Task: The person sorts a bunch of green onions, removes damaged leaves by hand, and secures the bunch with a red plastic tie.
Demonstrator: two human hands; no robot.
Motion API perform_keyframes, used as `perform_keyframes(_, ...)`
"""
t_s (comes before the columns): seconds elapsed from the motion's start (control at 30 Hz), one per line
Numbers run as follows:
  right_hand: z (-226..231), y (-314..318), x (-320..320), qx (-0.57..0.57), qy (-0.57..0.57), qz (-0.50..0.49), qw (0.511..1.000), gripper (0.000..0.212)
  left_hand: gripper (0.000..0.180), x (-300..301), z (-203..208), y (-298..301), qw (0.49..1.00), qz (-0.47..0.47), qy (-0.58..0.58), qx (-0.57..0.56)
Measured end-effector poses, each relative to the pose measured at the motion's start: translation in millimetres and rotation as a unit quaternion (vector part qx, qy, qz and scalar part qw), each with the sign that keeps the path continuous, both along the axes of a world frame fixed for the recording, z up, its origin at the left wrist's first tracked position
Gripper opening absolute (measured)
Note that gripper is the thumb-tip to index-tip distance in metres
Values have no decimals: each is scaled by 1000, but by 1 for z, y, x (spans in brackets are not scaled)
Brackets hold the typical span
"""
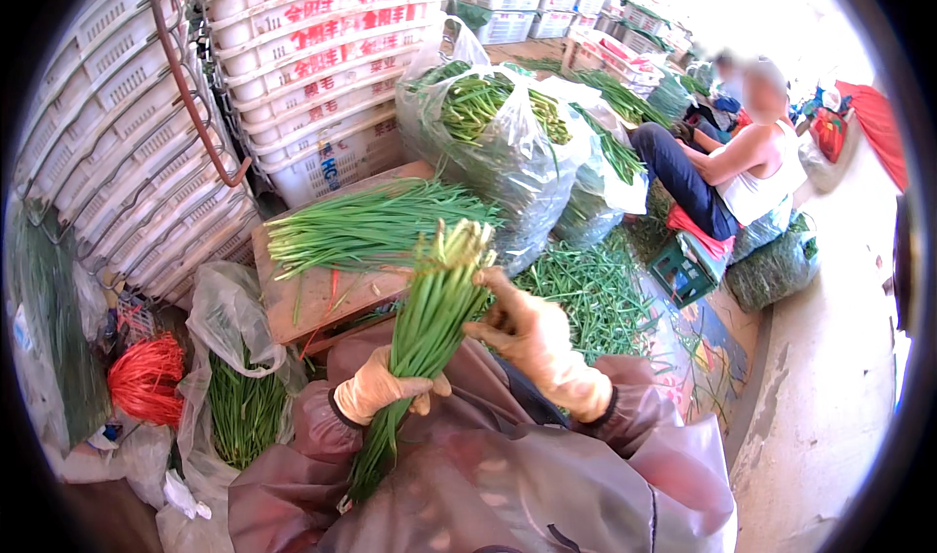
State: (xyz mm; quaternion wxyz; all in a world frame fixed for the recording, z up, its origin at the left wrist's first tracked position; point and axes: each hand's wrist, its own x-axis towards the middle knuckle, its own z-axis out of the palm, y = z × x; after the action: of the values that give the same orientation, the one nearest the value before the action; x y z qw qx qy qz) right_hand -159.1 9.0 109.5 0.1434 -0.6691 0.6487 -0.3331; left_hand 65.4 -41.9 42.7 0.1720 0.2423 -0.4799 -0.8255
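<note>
Bundle of green stalks (429, 309) stands tilted over the person's lap, gripped low by the closed fingers of the left hand (381, 387), while the right hand (522, 328) has bent fingers beside the pale ends, pinching what, if anything, I cannot tell. If the left grip slackened, stalks would probably slip out of line onto the apron (508, 480). Beyond, more stalks (381, 221) lie on a wooden board (366, 285), near red string (146, 379).

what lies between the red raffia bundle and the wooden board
A clear plastic bag holding long green stalks lies between them, in the head view.
</note>
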Motion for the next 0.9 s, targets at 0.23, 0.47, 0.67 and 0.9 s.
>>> perform_keyframes(0.23,-35,3,-48,21,-254,-75,964,19,29,7,-19,24,995,-19,-85,57)
perform_keyframes(0.47,-45,20,-36,163,-336,-62,925,26,29,-34,-34,40,983,27,-178,30)
perform_keyframes(0.67,-59,6,-72,309,-489,2,816,23,46,-44,-48,35,992,-26,-64,109)
perform_keyframes(0.9,-84,22,-135,329,-502,84,795,22,62,-61,-56,30,987,-45,-88,124)
